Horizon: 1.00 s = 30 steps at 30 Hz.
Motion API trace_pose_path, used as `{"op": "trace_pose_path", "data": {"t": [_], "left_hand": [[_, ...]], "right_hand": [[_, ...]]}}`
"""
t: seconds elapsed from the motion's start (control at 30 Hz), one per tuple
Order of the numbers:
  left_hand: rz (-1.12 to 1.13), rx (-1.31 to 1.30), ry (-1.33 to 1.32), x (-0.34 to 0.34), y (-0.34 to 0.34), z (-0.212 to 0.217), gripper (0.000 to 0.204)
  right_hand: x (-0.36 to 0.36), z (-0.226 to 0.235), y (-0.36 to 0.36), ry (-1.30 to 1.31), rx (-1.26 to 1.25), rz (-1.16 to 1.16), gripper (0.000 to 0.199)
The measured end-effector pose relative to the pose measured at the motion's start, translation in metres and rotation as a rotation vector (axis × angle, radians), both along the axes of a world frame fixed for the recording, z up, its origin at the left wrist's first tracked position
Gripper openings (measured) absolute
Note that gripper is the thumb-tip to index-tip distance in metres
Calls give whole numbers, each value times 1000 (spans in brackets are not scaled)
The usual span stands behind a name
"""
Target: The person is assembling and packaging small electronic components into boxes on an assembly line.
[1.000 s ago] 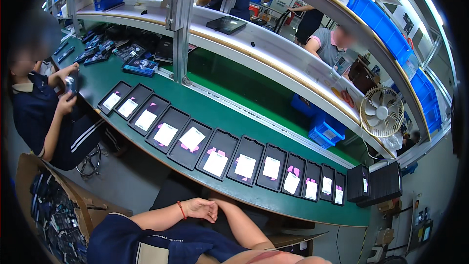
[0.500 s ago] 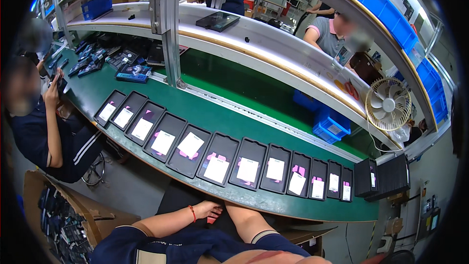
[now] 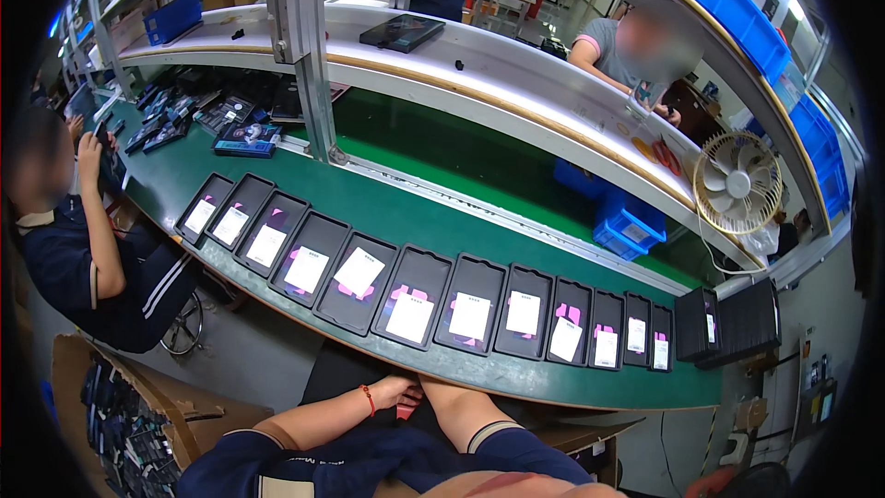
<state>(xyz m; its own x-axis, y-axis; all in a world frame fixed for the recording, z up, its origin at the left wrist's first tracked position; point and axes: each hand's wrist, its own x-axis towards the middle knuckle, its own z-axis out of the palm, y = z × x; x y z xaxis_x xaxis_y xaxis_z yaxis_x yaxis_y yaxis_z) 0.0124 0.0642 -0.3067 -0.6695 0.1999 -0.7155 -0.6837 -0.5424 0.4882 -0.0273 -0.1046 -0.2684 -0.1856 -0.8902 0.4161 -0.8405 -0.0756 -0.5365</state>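
Note:
In my lap, below the front edge of the table, my left hand (image 3: 398, 392) has its fingers curled, with a red band around its wrist. A small red patch (image 3: 405, 411) shows just under those fingers; I cannot make out what it is. My right forearm (image 3: 454, 398) reaches forward beside it, and its hand is hidden at the table's edge. Neither hand touches the row of black trays (image 3: 413, 272) on the green table (image 3: 516, 389). Each tray holds a white card (image 3: 408, 318) over pink and dark pieces.
Stacked black trays (image 3: 749, 323) stand at the table's right end. Dark boxed items (image 3: 247, 139) are heaped at the far left. A shelf (image 3: 516, 83) with a fan (image 3: 737, 182) runs behind. Left of me are a seated person (image 3: 69, 249) and a carton of dark pieces (image 3: 175, 410).
My view has shifted slightly, while my hands stay in nearly the same place. Across the shelf, the person in grey has leaned and a hand now shows by the shelf. The trays have not moved.

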Motion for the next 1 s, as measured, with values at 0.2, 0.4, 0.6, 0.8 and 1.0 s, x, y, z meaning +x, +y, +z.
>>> {"op": "trace_pose_path", "data": {"t": [0.2,0.4,0.6,0.8,1.0], "left_hand": [[99,21,7,1,0,5,21],[82,-32,-13,0,-2,23,18],[95,-39,42,2,-1,27,18],[53,-26,88,2,-7,31,18],[14,-223,47,5,-9,46,19]], "right_hand": [[-8,24,-8,-50,-101,29,36],[-28,48,-4,-107,-218,-6,37],[-66,57,38,-209,-347,-219,39],[-84,24,127,-350,-477,-527,40],[-57,-45,157,-503,-607,-657,42]]}}
